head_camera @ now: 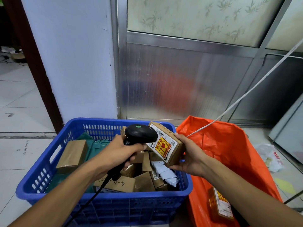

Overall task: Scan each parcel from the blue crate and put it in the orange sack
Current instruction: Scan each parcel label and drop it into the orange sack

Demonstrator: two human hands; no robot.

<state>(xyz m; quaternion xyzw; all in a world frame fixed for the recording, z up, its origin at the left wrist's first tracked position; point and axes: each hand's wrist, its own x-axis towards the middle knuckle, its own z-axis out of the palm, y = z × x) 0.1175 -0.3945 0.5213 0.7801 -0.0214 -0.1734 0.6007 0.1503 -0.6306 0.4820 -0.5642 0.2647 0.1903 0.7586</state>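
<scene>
Beside the blue crate (105,199), the orange sack (229,154) gapes directly below the right hand (188,154) gripping a labelled cardboard parcel (165,143), label facing the barcode scanner (139,133) clasped by the left hand (121,151).

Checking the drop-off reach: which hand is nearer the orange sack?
Right. The right hand holds the labelled box just beside the orange sack, at its left edge. The left hand grips the scanner farther left, over the blue crate.

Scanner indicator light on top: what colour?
Green, a small dot on top of the black scanner, held in the left hand. Head view, the only one.
</scene>
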